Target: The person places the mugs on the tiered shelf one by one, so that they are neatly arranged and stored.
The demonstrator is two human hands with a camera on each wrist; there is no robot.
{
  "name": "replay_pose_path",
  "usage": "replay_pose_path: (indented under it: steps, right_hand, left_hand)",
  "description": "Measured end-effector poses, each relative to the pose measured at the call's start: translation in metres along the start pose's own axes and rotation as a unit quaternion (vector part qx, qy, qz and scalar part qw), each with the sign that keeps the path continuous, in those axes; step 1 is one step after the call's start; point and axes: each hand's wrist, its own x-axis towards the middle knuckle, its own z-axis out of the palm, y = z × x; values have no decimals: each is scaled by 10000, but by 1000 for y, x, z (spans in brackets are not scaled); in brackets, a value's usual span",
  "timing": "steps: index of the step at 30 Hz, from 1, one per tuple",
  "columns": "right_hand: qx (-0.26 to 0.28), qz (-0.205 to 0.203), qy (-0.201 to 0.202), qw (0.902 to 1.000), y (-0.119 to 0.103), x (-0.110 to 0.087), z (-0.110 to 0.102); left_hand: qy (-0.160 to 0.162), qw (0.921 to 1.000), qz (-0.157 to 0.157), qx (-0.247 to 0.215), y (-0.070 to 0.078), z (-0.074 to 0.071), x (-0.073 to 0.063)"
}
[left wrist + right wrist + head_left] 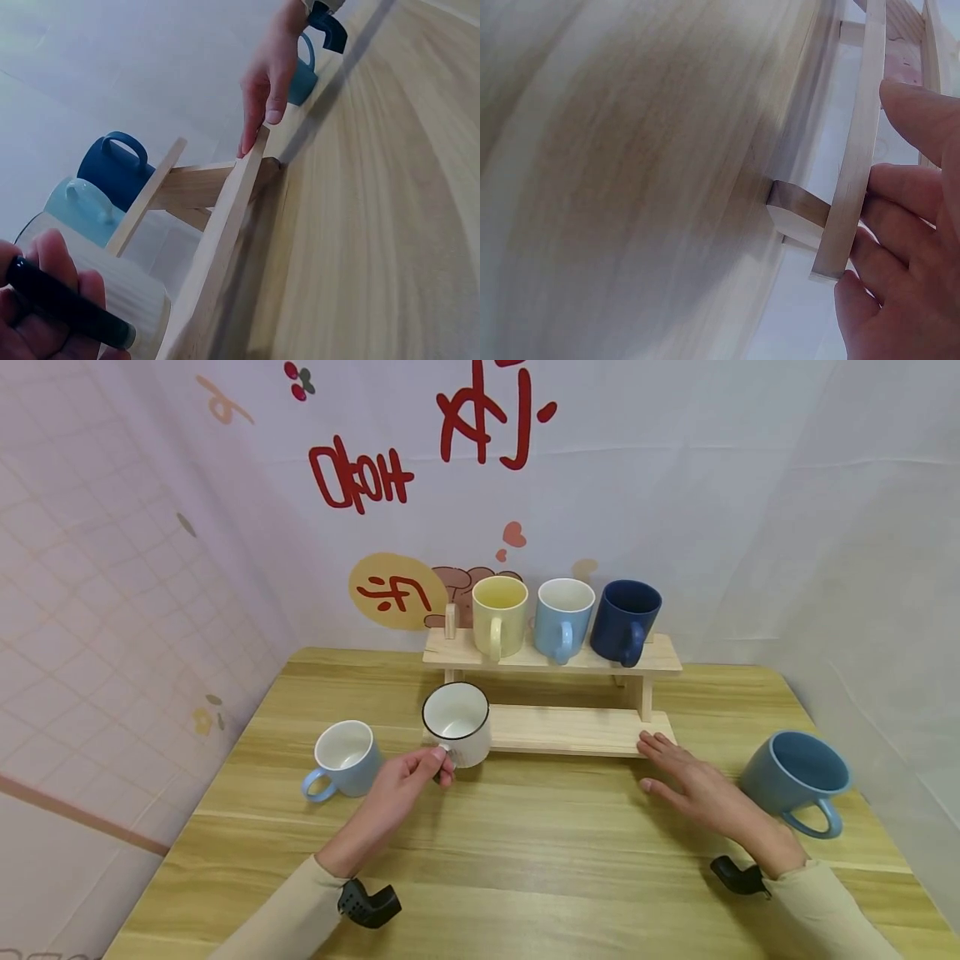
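A white mug (472,747) with a dark rim is at the left end of a two-tier wooden rack's lower board (570,732). My left hand (411,777) grips its handle, which looks black in the left wrist view. Whether the mug's base touches the board, I cannot tell. At the board's right end, my right hand (693,783) has its fingers extended. In the right wrist view, the fingertips (860,294) touch the rack board's edge (855,172).
The upper board (457,652) carries a yellow mug (513,631), a light blue mug (551,625) and a navy mug (611,631), handles forward. Another light blue mug (356,774) stands on the table (487,868) at left. A grey-blue mug (768,781) stands at right.
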Motion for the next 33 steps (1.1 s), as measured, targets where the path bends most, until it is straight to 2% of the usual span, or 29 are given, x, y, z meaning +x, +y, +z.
replay_pose_path:
  steps: [4,16,26,33]
  right_hand:
    - [8,5,-17,10000,1,2,0]
    - [-88,21,45,9999,2,0,3]
    - [-47,-55,90,9999,0,-2,3]
    - [-120,-78,139,9998,0,0,2]
  left_hand:
    - [83,9999,-66,24,2,4,10]
    - [396,9989,167,-177,-4,23,40]
    - [589,9980,75,-194,-8,32,51]
    - [573,9981,197,-72,-9,35,56]
